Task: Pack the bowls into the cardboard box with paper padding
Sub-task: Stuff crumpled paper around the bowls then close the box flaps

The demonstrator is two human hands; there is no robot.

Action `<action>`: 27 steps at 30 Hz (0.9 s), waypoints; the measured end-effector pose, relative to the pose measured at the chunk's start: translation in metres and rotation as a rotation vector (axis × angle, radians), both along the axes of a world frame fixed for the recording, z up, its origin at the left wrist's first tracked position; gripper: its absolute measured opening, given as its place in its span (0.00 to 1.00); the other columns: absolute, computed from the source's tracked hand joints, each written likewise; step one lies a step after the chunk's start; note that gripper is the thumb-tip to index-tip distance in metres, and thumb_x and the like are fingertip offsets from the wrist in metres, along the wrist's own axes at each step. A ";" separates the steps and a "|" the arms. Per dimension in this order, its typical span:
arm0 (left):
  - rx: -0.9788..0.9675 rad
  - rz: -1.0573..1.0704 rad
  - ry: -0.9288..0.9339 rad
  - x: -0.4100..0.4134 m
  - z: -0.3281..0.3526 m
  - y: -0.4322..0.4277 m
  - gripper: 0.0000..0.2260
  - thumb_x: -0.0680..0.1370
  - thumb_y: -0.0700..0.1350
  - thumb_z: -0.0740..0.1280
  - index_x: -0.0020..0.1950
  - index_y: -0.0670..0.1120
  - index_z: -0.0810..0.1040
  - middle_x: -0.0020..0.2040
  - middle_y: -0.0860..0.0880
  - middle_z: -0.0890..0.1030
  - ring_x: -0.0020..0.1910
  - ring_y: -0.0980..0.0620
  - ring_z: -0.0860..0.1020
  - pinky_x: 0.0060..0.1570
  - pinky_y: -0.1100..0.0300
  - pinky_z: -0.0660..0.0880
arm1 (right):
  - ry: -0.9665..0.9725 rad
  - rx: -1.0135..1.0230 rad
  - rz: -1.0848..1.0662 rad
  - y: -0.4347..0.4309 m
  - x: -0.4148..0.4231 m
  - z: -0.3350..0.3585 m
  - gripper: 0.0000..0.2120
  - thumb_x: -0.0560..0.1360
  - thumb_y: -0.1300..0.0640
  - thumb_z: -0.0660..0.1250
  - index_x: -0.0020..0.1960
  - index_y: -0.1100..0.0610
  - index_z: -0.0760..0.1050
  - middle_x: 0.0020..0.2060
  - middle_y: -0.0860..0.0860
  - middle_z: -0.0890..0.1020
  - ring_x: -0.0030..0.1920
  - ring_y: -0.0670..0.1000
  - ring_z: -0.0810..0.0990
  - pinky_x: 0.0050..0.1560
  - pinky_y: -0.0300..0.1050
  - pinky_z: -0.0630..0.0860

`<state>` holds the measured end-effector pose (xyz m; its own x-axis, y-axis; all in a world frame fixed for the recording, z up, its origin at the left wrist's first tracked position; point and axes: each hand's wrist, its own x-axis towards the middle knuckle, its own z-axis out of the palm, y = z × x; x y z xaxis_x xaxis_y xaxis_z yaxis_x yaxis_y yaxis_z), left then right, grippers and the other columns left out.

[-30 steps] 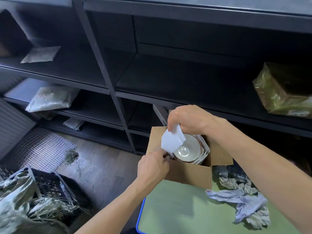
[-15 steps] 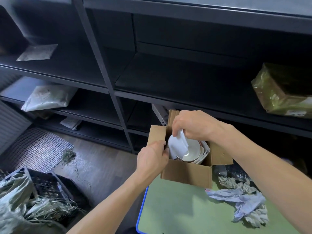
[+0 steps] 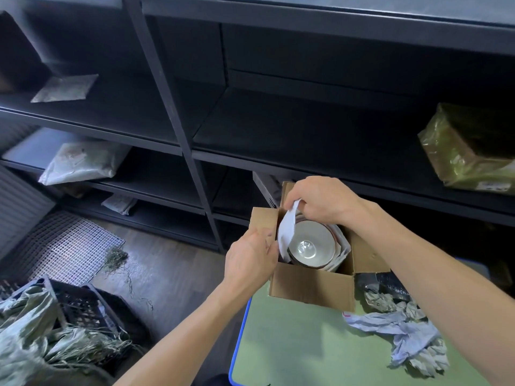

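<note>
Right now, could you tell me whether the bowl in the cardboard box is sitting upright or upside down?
Upright: the bowl shows its glossy inside and rim, mouth up, in the open cardboard box.

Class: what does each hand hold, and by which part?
The right hand pinches the white paper sheet by its top end; left hand grips the brown cardboard box at its left wall.

Both bare forearms reach forward from the lower edge of view. The left hand (image 3: 252,259) sits knuckles-up, fingers curled over the left wall of the cardboard box (image 3: 312,288). The right hand (image 3: 324,203) arches above and beyond it, wrist bent down, thumb and fingertips pinching the top of a white paper sheet (image 3: 287,229).
</note>
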<state>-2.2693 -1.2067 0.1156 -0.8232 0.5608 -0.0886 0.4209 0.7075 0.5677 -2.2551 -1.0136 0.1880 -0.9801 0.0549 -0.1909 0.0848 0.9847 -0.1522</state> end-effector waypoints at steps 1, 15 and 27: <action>0.010 -0.008 -0.011 0.002 0.001 0.000 0.12 0.80 0.53 0.62 0.57 0.48 0.78 0.48 0.52 0.78 0.43 0.47 0.79 0.45 0.50 0.78 | -0.001 -0.002 0.013 -0.002 0.001 -0.001 0.17 0.76 0.59 0.60 0.54 0.40 0.81 0.54 0.40 0.81 0.58 0.47 0.76 0.53 0.51 0.77; -0.068 0.028 0.041 0.001 -0.012 0.013 0.08 0.78 0.50 0.61 0.50 0.46 0.73 0.37 0.48 0.80 0.35 0.44 0.78 0.34 0.54 0.74 | -0.032 -0.002 0.054 0.004 -0.006 -0.037 0.19 0.76 0.60 0.59 0.59 0.41 0.77 0.54 0.43 0.80 0.59 0.48 0.74 0.47 0.48 0.74; -0.103 0.045 0.028 0.009 -0.012 0.021 0.17 0.79 0.63 0.60 0.44 0.49 0.73 0.34 0.51 0.79 0.29 0.52 0.71 0.29 0.59 0.66 | 0.068 0.006 0.012 0.003 -0.004 -0.071 0.15 0.80 0.60 0.61 0.55 0.44 0.81 0.54 0.42 0.82 0.59 0.48 0.76 0.49 0.48 0.75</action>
<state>-2.2600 -1.1857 0.1039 -0.8502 0.5125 -0.1204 0.4022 0.7799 0.4796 -2.2590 -1.0102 0.1167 -0.9914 0.0444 -0.1234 0.0630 0.9865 -0.1508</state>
